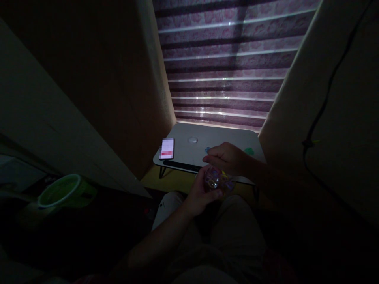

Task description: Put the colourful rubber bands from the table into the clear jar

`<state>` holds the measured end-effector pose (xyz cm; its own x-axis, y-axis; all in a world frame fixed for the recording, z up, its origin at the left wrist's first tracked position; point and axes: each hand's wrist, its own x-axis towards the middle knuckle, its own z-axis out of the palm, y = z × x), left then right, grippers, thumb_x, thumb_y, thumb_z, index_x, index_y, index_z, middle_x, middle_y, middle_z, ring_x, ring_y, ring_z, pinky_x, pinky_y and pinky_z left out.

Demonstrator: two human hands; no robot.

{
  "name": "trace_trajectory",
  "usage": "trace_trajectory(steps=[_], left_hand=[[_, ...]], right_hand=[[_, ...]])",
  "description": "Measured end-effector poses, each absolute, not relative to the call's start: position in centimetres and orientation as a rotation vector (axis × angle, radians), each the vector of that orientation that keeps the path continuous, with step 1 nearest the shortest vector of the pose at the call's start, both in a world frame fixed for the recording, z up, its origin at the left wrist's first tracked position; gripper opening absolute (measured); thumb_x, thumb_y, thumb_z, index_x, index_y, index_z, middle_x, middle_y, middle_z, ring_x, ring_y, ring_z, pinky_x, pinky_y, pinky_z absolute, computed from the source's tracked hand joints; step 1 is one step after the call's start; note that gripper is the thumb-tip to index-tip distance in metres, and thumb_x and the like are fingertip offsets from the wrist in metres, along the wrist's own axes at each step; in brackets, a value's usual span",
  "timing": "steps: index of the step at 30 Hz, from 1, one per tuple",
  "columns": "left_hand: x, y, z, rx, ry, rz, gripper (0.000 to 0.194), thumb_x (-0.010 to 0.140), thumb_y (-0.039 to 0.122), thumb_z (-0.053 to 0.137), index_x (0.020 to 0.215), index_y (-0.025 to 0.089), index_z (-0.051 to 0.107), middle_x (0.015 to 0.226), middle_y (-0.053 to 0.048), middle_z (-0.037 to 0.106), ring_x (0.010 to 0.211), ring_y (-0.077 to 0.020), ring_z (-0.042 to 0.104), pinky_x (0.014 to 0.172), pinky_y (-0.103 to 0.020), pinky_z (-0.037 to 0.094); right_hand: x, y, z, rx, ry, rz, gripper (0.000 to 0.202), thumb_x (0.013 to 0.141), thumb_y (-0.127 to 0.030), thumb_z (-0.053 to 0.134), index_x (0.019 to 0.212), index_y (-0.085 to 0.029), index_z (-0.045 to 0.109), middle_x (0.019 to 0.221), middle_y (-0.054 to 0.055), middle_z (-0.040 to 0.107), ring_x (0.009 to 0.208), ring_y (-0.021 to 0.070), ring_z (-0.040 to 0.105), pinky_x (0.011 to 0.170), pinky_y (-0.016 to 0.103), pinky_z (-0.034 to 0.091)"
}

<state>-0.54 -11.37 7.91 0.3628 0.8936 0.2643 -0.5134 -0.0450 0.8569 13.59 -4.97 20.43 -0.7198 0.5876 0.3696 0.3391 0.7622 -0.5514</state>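
My left hand (201, 193) is wrapped round a small clear container (214, 181) held above my lap. Pink, yellow and purple loop-like pieces show in or through it, but dim light blurs their kind. Just above it, over the table's near side, my right hand (226, 157) has its fingers curled together. Beside those fingertips appears a small blue piece (207, 150); whether they touch it or it lies on the table behind them, I cannot tell. A green piece (249, 151) lies on the table, right of my right hand.
The low white folding table (183, 132) stands before a striped pink curtain (231, 71). On it are a lit phone (167, 149), a clear oval piece (192, 140) and a dark slot along the front. A green basket (66, 191) is at lower left; a cable (328, 94) hangs right.
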Motion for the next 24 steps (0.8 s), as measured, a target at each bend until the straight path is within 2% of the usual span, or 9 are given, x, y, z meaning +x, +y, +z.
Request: trace_trajectory(steps=[7,15,24], left_hand=[[-0.64,-11.36,7.78,1.134,0.44,1.197,0.078,0.067,0.038,0.088,0.132,0.023,0.048,0.126,-0.01,0.061,0.116,-0.0304,0.06,0.099,-0.043,0.046],[-0.66,-11.59,8.11,1.132,0.437,1.191,0.082,0.067,0.038,0.088,0.136,0.024,0.046,0.131,-0.012,0.059,0.121,-0.0333,0.058,0.104,-0.05,0.043],[-0.6,-11.68,8.19,1.092,0.428,1.181,0.082,0.066,0.038,0.088,0.136,0.024,0.046,0.13,-0.012,0.059,0.121,-0.034,0.058,0.104,-0.051,0.043]], right_hand=[[13.52,-5.1,20.53,-0.743,-2.338,0.659,0.047,0.096,-0.043,0.05,0.056,-0.02,0.046,0.048,-0.005,0.046,0.047,0.0068,0.04,0.049,0.023,0.029],[13.0,-5.82,20.57,-0.772,-2.063,0.957,0.045,0.095,-0.043,0.049,0.057,-0.021,0.043,0.048,-0.006,0.044,0.045,0.0064,0.037,0.047,0.023,0.031],[12.77,-5.81,20.15,-0.806,-2.018,0.935,0.05,0.095,-0.048,0.052,0.054,-0.021,0.042,0.047,-0.006,0.04,0.047,0.0066,0.035,0.047,0.023,0.029]])
